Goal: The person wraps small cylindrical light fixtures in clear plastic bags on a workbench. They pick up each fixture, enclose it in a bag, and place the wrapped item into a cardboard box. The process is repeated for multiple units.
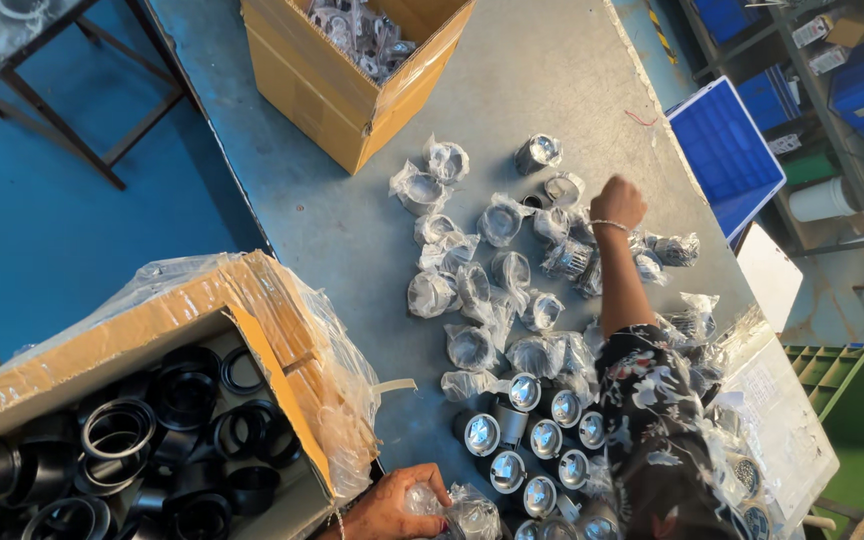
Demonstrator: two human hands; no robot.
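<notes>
My left hand (384, 507) is at the bottom edge, shut on a small metal part in a clear plastic bag (467, 515), beside the corner of the near cardboard box. My right hand (617, 203), with a thin bracelet and a patterned sleeve, reaches far across the grey table (352, 230). Its fingers are curled over the far end of a scatter of bagged metal parts (497, 222). Whether it grips one is hidden. Unbagged shiny round parts (532, 440) stand in a cluster near me.
A plastic-lined cardboard box of black rings (152, 430) sits at the lower left. Another cardboard box with bagged parts (352, 60) stands at the far table edge. A blue crate (727, 150), a green bin (852, 400) and shelving are on the right. The floor at left is blue.
</notes>
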